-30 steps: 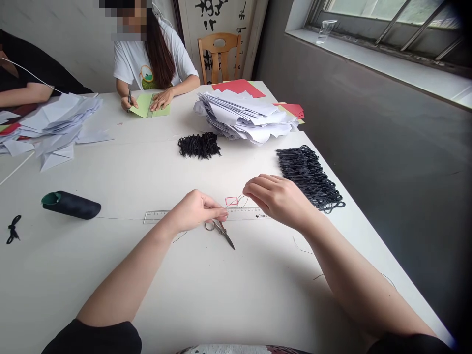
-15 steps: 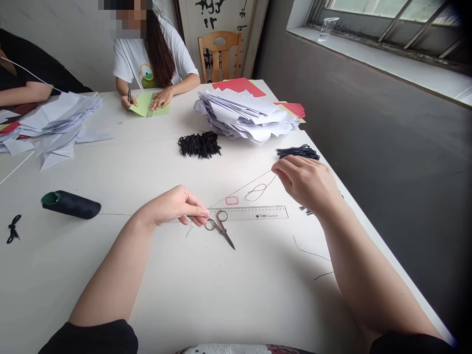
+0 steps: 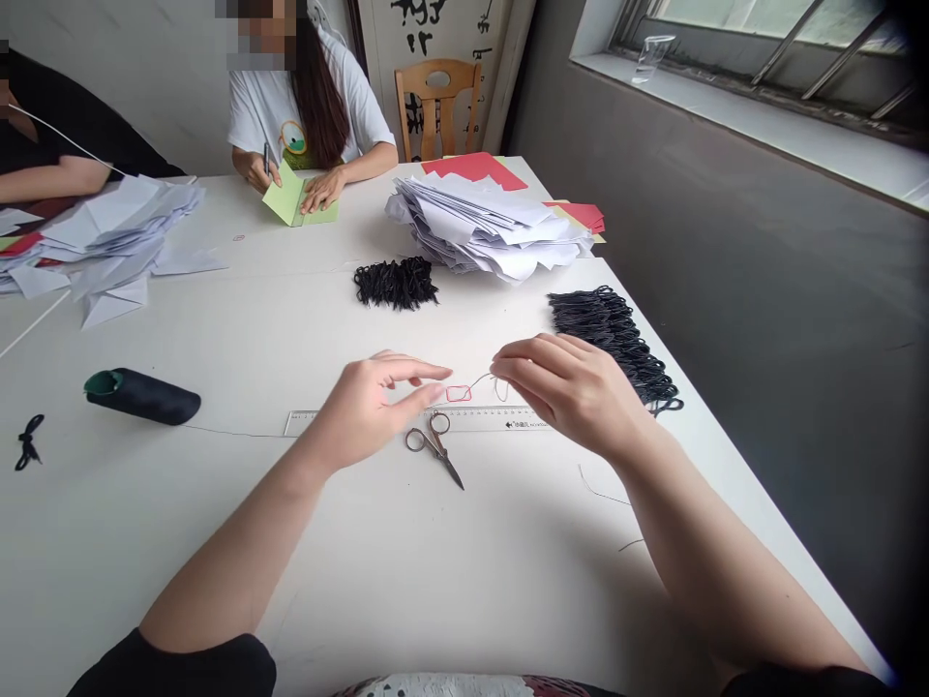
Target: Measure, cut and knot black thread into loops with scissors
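My right hand [image 3: 573,392] pinches a thin dark thread [image 3: 477,380] above the right part of a clear ruler [image 3: 297,423]. Left of it, my left hand [image 3: 377,407] has its thumb and forefinger apart, pointing at the thread; no object shows between them. Small scissors [image 3: 437,451] lie just below the ruler, blades toward me. A dark thread spool [image 3: 156,397] rests on its side at the left, its thread running to the ruler. Beyond my right hand lies a long row of black cord loops [image 3: 606,324].
Another black loop bundle [image 3: 396,284] lies mid-table, before a pile of white papers [image 3: 490,227]. A black knotted cord [image 3: 29,443] is far left. Across the table a person [image 3: 312,116] holds a pen and green card. More papers [image 3: 123,237] lie left, near another person's arm.
My right hand has moved left and down, uncovering the loop row. My left hand has moved slightly up, its fingers opening off the thread. The person opposite has lifted part of the green card.
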`<action>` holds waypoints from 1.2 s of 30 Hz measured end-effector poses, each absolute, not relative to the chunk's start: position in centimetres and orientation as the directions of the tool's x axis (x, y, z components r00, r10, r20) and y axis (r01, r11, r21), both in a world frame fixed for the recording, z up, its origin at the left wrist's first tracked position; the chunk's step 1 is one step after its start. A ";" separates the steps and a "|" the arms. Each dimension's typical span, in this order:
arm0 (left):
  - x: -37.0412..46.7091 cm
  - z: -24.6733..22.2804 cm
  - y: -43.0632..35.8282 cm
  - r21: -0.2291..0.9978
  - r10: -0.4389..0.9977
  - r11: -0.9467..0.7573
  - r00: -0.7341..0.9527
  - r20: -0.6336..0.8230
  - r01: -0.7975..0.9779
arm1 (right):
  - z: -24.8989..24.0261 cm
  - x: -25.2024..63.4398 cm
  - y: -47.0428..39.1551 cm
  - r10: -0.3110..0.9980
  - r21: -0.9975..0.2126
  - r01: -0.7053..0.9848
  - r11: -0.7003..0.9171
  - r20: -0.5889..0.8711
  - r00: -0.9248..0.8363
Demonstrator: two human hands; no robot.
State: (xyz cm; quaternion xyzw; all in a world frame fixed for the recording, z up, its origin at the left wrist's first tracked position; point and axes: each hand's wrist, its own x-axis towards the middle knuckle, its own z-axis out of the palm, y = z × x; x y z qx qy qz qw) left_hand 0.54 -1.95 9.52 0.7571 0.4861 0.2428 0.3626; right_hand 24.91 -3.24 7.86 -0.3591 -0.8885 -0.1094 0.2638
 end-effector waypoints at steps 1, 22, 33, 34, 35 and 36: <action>1.2 9.2 -2.2 0.838 0.904 -0.228 0.427 -0.007 0.496 | 7.9 24.5 -3.5 0.558 0.006 0.676 0.737 0.559 -0.614; 0.7 8.2 -0.8 0.843 0.672 0.358 0.515 -0.532 0.402 | 7.4 25.9 -1.7 0.694 0.060 0.849 0.525 0.547 -0.467; 0.3 7.8 -0.2 0.834 0.693 0.390 0.472 -0.545 0.391 | 6.5 25.2 -2.3 0.789 0.011 0.871 0.492 0.418 -0.450; 0.2 7.7 -0.1 0.841 0.705 0.400 0.464 -0.537 0.365 | 6.4 24.6 -2.7 0.786 0.004 0.858 0.514 0.398 -0.473; 0.2 7.6 0.1 0.846 0.715 0.409 0.456 -0.530 0.342 | 6.3 23.9 -3.2 0.772 -0.009 0.830 0.558 0.374 -0.515; 0.1 7.6 0.2 0.849 0.723 0.417 0.448 -0.526 0.323 | 6.0 23.2 -3.7 0.741 -0.026 0.783 0.621 0.345 -0.576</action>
